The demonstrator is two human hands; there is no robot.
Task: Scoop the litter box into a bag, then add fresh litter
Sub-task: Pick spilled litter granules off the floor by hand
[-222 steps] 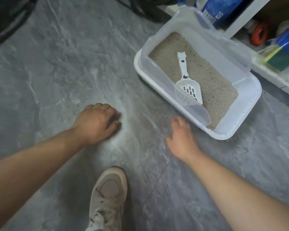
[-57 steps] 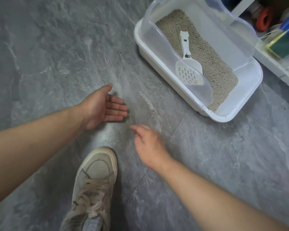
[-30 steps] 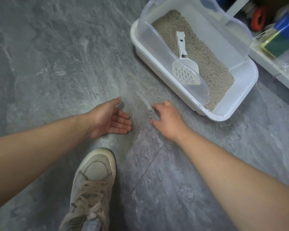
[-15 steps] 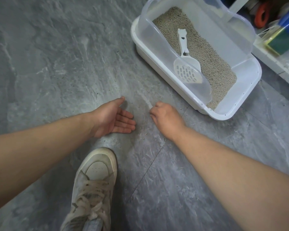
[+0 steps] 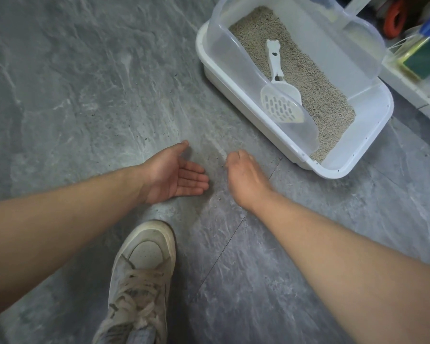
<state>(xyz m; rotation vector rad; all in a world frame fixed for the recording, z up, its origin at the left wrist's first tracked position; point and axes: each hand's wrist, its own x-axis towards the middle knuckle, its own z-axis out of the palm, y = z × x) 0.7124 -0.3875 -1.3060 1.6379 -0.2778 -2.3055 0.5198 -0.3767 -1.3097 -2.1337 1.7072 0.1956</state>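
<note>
1. The litter box (image 5: 372,142), a white tray with a clear raised rim, sits on the floor in the upper right of the frame, filled with pale grey litter (image 5: 315,85).
2. A white slotted scoop (image 5: 279,95) lies on the litter, handle pointing to the top of the frame, untouched; scooping looks not yet begun.
3. Loose granules (image 5: 215,198) dot the grey floor (image 5: 85,83) at frame centre, between the hands.
4. The left hand (image 5: 174,177) lies palm up, fingers straight, holding nothing, probably as a catcher.
5. The right hand (image 5: 243,175), knuckles up with fingers curled under, likely sweeps or pinches granules; its grasp cannot be seen.
6. A worn sneaker (image 5: 139,281) stands at the bottom centre.
7. No bag is visible.
</note>
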